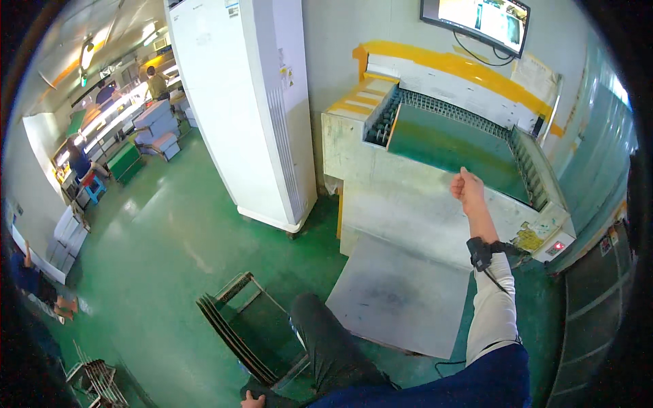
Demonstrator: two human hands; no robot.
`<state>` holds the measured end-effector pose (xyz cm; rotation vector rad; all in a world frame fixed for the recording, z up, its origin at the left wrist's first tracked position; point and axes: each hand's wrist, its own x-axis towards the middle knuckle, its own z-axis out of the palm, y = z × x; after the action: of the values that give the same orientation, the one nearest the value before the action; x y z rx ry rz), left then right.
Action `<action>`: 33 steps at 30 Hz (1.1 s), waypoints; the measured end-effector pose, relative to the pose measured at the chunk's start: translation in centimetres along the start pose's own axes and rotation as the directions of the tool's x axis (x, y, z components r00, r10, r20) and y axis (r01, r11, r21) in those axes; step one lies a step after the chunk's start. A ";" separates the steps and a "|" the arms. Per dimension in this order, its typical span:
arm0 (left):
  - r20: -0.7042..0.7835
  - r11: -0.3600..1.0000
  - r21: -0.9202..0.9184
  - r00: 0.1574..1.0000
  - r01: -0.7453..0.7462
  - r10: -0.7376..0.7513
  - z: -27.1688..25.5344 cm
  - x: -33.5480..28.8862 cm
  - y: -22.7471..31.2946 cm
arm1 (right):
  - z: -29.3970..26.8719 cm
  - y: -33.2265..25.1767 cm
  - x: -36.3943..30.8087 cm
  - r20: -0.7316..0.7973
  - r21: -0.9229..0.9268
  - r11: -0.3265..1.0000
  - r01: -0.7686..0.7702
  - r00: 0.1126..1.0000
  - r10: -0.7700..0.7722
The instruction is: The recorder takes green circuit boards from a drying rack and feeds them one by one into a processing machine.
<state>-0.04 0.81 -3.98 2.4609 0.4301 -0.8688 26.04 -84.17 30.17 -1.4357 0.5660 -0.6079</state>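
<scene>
One right hand [467,187], fingers curled into an empty fist, is raised at two o'clock over the green machine bed [449,146]; left hand [252,401], at six o'clock, finger state unclear.

left hand [253,401] cut off by the lower edge.
</scene>
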 end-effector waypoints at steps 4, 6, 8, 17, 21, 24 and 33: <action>0.036 0.999 0.033 0.999 0.027 -0.028 -1.3 -1.1 2.3 | 2.0 -0.1 -1.1 -0.032 -0.681 0.541 0.493 0.718 -0.695; -0.028 0.996 0.024 0.996 0.082 -0.082 -0.4 -0.4 0.9 | 3.6 0.2 -1.7 0.152 -0.966 0.045 0.255 0.699 -0.698; -0.017 0.997 0.005 0.997 0.081 -0.081 0.3 0.3 0.8 | 2.9 0.4 -0.9 0.154 -0.969 0.045 0.244 0.736 -0.659; 0.077 0.970 -0.090 0.973 0.225 -0.218 0.9 -0.4 1.5 | 3.2 -3.4 4.6 0.105 -0.984 0.099 0.146 0.935 -0.338; -0.028 0.906 0.387 0.980 -0.169 0.195 4.7 4.5 -4.6 | 3.0 -3.5 6.4 0.094 -0.992 0.049 0.116 0.940 -0.327; -0.070 0.985 -0.019 0.983 0.169 -0.170 4.6 2.9 -2.2 | 3.0 -3.1 6.7 0.101 -0.994 0.002 0.111 0.908 -0.406; -0.026 0.952 0.025 0.952 0.305 -0.305 0.4 -0.1 3.9 | -3.7 0.1 11.7 0.466 -0.884 -0.318 0.343 0.709 -0.530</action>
<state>1.41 -2.61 -2.90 2.4695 0.8284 -0.9755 32.01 -94.82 29.97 -3.3383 0.5157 -0.9698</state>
